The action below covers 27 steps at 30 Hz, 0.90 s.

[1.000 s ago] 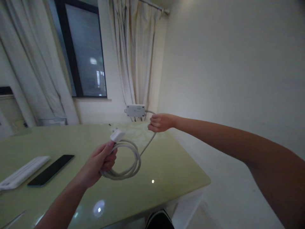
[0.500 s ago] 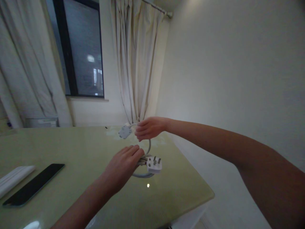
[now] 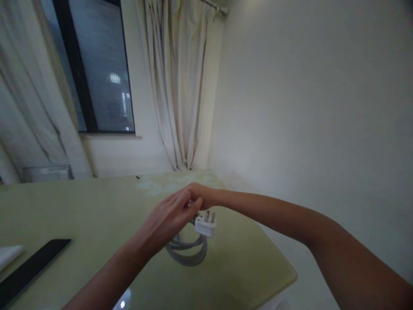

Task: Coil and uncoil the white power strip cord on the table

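Observation:
My left hand (image 3: 172,215) is closed around a coiled grey-white power cord (image 3: 190,258), whose loops hang below the fingers. A white plug (image 3: 205,224) with metal prongs pointing up sticks out to the right of that hand. Behind it, my right hand (image 3: 200,194) meets the left one at the bundle, its fingers bent and mostly hidden by the left hand. It seems closed on part of the cord, but what lies in its fingers does not show. The cord's other end is hidden.
Below the hands is a pale green tabletop (image 3: 245,267) with a rounded corner at right. A black flat object (image 3: 35,269) and a white one (image 3: 9,256) lie at the left. Beyond the table are curtains (image 3: 180,86), a window (image 3: 100,69) and a wall (image 3: 306,107).
My right hand has come down and toward the left hand, and the two now meet. The white block-like end beside the right hand has gone from sight. More cord loops hang below.

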### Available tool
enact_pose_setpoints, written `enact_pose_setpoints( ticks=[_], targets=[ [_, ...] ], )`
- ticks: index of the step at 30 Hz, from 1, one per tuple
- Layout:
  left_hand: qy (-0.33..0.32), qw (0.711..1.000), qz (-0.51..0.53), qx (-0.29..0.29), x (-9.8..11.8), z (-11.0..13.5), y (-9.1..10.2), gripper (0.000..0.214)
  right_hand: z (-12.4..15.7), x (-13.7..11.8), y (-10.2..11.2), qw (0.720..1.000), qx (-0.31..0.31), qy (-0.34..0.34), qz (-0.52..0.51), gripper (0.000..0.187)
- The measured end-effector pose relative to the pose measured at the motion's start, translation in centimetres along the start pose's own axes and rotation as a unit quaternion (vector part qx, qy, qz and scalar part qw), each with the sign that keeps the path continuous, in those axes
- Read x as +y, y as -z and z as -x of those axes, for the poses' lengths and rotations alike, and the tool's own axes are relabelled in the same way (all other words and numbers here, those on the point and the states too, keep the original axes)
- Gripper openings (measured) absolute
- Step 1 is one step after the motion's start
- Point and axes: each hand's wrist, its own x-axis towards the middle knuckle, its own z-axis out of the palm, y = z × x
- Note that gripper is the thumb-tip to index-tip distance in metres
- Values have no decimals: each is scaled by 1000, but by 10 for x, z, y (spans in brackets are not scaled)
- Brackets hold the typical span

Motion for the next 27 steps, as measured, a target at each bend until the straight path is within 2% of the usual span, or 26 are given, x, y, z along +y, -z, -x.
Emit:
enact_pose_setpoints(
  ticks=[3,6,9,11,12,13,15,17,18,20,24,25,27],
  targets=[
    [13,999,27,-28,-11,-4,-7,28,6,18,-13,994,-1,18,-111,9],
    [-1,999,-2,-48,-24,-5,-14,25,11,29,-32,960,50,-20,-273,5],
    [12,997,-58,-51,-41,-3,-18,19,20,30,-54,888,140,-93,-428,20],
    [84,991,-70,-73,-54,-1,-23,16,29,27,-66,827,203,-130,-509,38],
    [138,984,-64,-90,-62,0,-26,13,33,24,-71,805,224,-134,-533,48],
    [192,975,-49,-105,-69,0,-30,10,37,22,-75,795,239,-133,-542,56],
    [279,954,-5,-108,-84,-2,-40,5,40,20,-81,803,273,-139,-511,60],
    [327,940,56,-75,-97,-6,-49,5,36,22,-86,814,318,-175,-453,57],
    [344,933,95,-53,-102,-8,-53,12,32,25,-88,812,336,-199,-433,53],
    [375,906,193,-20,-111,-11,-58,27,21,34,-89,785,367,-234,-441,45],
    [413,813,410,22,-121,-1,-69,55,-3,58,-81,708,399,-257,-523,41],
    [420,795,436,29,-123,4,-74,58,-8,63,-78,699,401,-261,-531,41],
    [440,779,446,43,-127,13,-87,60,-17,75,-74,694,411,-267,-527,39]
  ],
)
